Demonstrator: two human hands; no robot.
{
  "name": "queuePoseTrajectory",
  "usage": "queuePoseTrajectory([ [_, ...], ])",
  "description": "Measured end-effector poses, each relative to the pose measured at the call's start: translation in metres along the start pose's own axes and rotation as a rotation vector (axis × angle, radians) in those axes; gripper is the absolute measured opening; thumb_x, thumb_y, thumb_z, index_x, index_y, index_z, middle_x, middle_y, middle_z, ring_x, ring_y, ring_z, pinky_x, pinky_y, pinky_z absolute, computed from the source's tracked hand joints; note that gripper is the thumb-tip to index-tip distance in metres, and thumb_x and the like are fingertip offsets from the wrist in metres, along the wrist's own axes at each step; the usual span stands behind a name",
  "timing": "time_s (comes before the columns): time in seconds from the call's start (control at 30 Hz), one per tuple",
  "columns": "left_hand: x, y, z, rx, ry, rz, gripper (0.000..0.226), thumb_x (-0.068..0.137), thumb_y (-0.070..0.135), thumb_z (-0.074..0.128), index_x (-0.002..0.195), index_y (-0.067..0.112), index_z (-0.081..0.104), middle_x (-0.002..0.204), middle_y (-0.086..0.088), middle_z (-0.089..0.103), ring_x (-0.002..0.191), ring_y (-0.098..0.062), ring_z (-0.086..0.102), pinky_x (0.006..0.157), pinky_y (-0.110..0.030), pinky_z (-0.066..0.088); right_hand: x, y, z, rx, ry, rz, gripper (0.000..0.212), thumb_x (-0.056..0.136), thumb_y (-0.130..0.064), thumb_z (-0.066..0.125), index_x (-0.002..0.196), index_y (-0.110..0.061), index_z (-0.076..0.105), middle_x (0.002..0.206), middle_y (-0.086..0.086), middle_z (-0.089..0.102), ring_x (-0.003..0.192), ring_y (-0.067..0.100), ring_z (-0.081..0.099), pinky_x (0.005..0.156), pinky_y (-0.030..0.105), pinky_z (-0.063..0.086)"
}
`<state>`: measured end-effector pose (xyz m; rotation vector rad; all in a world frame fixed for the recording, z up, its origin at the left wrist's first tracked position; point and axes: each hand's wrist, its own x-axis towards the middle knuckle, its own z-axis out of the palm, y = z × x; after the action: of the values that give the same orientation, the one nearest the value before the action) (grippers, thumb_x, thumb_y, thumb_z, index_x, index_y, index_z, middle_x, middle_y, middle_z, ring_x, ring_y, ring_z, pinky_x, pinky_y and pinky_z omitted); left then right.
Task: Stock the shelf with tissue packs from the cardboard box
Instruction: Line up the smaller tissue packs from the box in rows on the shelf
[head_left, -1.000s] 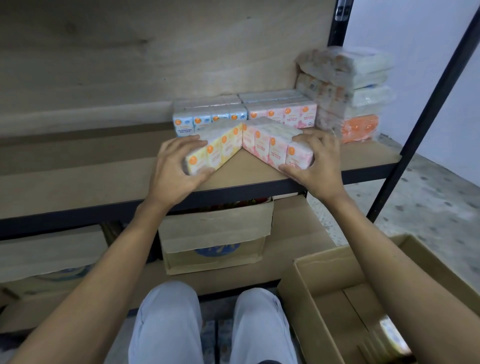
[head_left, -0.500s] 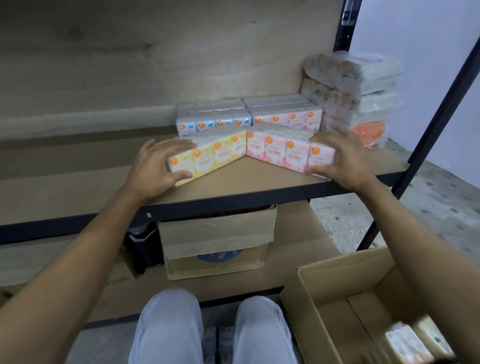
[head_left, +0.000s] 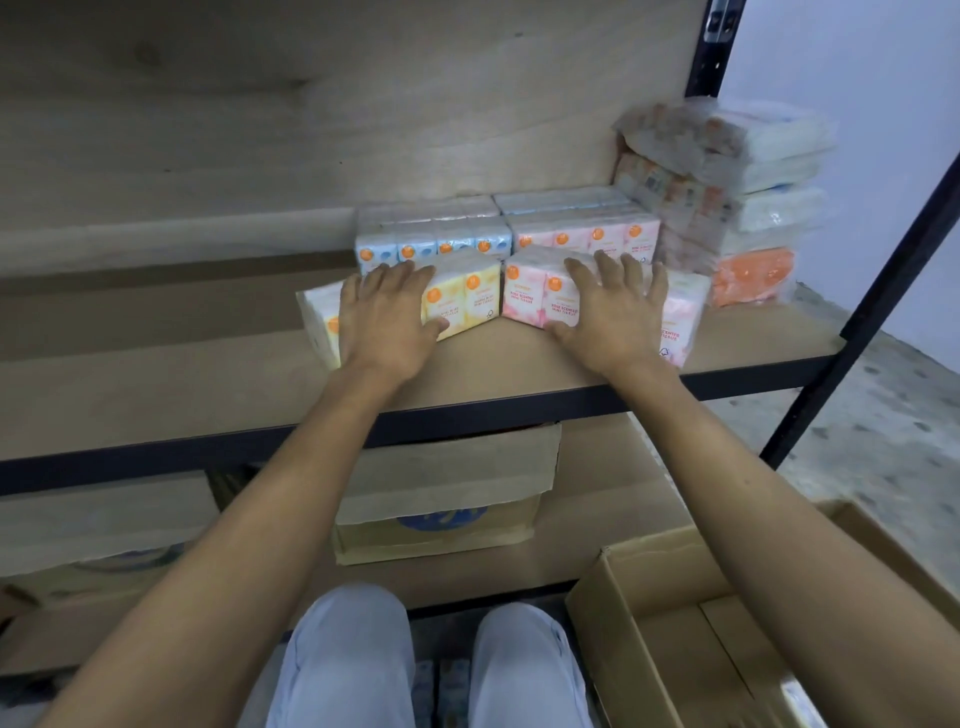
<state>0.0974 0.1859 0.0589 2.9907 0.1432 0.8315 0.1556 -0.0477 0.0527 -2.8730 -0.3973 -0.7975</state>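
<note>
A yellow tissue pack (head_left: 462, 306) and a pink tissue pack (head_left: 535, 299) lie side by side on the wooden shelf (head_left: 208, 384), their inner ends meeting. My left hand (head_left: 384, 322) lies flat over the yellow pack, fingers spread. My right hand (head_left: 608, 312) lies flat over the pink pack in the same way. Behind them stand a blue pack (head_left: 431, 244) and another pink pack (head_left: 587, 228) against the back panel. The open cardboard box (head_left: 654, 613) is on the floor at lower right, its inside mostly hidden by my right arm.
A stack of plastic-wrapped tissue bundles (head_left: 727, 197) stands at the shelf's right end beside a black upright post (head_left: 904, 270). Below the shelf sits a taped carton (head_left: 441, 499) on the lower board. My knees (head_left: 431, 665) are at the bottom.
Both packs have swung from a V shape into a nearly straight row and slid back toward the rear packs. My hands moved from the outer ends onto the packs' tops.
</note>
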Motion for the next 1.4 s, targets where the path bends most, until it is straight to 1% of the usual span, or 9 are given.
queuePoseTrajectory([
  [0.17,0.006,-0.007,0.008,-0.058,0.085,0.032,0.052,0.088,0.041,0.061,0.138,0.029,0.048,0.146,0.003,0.047,0.135,-0.020,0.040,0.110,-0.039,0.022,0.011,0.018,0.008,0.046,0.043,-0.048,0.073,0.076,-0.048,0.070,0.140,-0.027,0.039,0.146,0.006,0.041,0.135,0.030,0.032,0.110,0.050,0.015],
  [0.37,0.020,-0.021,0.013,-0.179,0.093,0.107,0.051,0.081,0.040,0.070,0.130,0.035,0.057,0.138,0.009,0.055,0.130,-0.014,0.047,0.107,-0.037,0.028,0.031,0.055,0.012,0.201,-0.001,-0.147,0.074,0.071,-0.045,0.076,0.137,-0.032,0.046,0.145,-0.001,0.045,0.134,0.022,0.036,0.109,0.040,0.014],
  [0.57,0.037,-0.023,0.022,-0.247,0.095,0.180,0.052,0.076,0.038,0.075,0.126,0.032,0.061,0.132,0.009,0.060,0.127,-0.014,0.052,0.107,-0.044,0.038,0.056,0.079,0.021,0.275,-0.056,-0.225,0.074,0.064,-0.043,0.081,0.132,-0.035,0.051,0.142,-0.003,0.049,0.132,0.020,0.041,0.109,0.041,0.019],
  [0.7,0.045,-0.017,0.027,-0.262,0.102,0.183,0.052,0.076,0.037,0.076,0.126,0.031,0.062,0.132,0.009,0.060,0.127,-0.013,0.051,0.109,-0.039,0.035,0.071,0.086,0.030,0.343,-0.054,-0.244,0.076,0.059,-0.043,0.085,0.128,-0.035,0.055,0.144,-0.002,0.046,0.133,0.021,0.041,0.111,0.046,0.024],
  [0.77,0.049,-0.015,0.030,-0.259,0.092,0.187,0.052,0.076,0.037,0.075,0.126,0.032,0.061,0.134,0.009,0.059,0.128,-0.013,0.050,0.109,-0.040,0.035,0.076,0.088,0.034,0.370,-0.032,-0.260,0.076,0.056,-0.043,0.085,0.126,-0.033,0.058,0.141,0.000,0.050,0.130,0.023,0.044,0.109,0.049,0.028],
  [0.87,0.053,-0.015,0.035,-0.255,0.088,0.187,0.052,0.077,0.039,0.074,0.127,0.034,0.060,0.135,0.011,0.057,0.129,-0.011,0.049,0.110,-0.037,0.032,0.083,0.092,0.040,0.394,-0.008,-0.279,0.076,0.053,-0.053,0.078,0.125,-0.035,0.058,0.137,0.000,0.054,0.126,0.023,0.050,0.107,0.051,0.032],
  [1.03,0.059,-0.015,0.042,-0.226,0.096,0.177,0.051,0.079,0.043,0.070,0.128,0.038,0.057,0.138,0.015,0.054,0.131,-0.008,0.046,0.111,-0.034,0.028,0.094,0.099,0.049,0.390,-0.018,-0.305,0.078,0.055,-0.046,0.086,0.127,-0.035,0.057,0.138,-0.001,0.054,0.128,0.021,0.047,0.109,0.048,0.030],
  [1.23,0.067,-0.017,0.048,-0.212,0.093,0.174,0.052,0.080,0.042,0.069,0.130,0.038,0.056,0.139,0.015,0.053,0.133,-0.010,0.044,0.111,-0.034,0.025,0.100,0.102,0.052,0.422,-0.007,-0.334,0.077,0.054,-0.042,0.088,0.126,-0.033,0.059,0.137,0.001,0.055,0.127,0.022,0.048,0.109,0.047,0.030],
  [1.4,0.067,-0.016,0.052,-0.208,0.114,0.158,0.052,0.080,0.043,0.070,0.130,0.040,0.055,0.138,0.016,0.053,0.133,-0.009,0.043,0.112,-0.034,0.024,0.102,0.103,0.055,0.424,0.002,-0.345,0.077,0.055,-0.046,0.085,0.126,-0.034,0.058,0.137,0.000,0.055,0.127,0.022,0.048,0.109,0.047,0.029],
])
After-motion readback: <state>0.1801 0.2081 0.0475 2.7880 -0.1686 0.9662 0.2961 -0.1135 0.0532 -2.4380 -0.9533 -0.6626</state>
